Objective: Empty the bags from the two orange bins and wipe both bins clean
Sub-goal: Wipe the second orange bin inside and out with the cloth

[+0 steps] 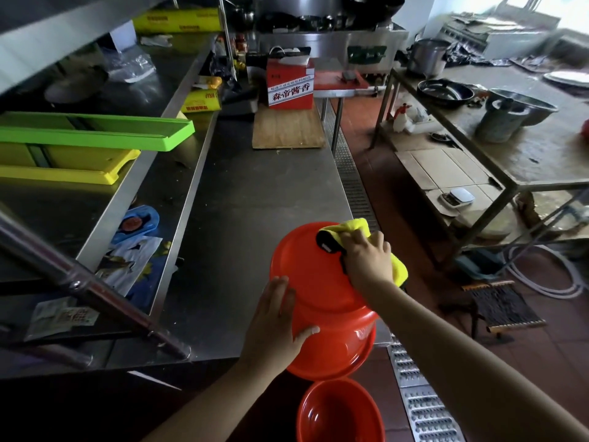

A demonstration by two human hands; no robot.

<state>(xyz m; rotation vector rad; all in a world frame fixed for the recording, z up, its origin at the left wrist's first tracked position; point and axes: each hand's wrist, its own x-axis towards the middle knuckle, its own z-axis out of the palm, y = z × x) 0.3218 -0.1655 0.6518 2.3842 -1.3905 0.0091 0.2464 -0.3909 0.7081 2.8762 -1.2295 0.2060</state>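
Item one: a glossy round orange plastic bin [322, 282], turned bottom-up at the near right corner of the steel worktable [255, 199], its smooth flat base facing up, its rim overhanging the table's near edge, a black patch showing beside the cloth. Item two: a second round orange plastic bin [339, 413], standing mouth-up on the floor just below the first, its interior bare. The left hand [274, 327] lies flat, fingers straight, against the upturned bin's side, while the right hand [369, 260] grips a bunched yellow cloth [360, 229] pressed on its base.
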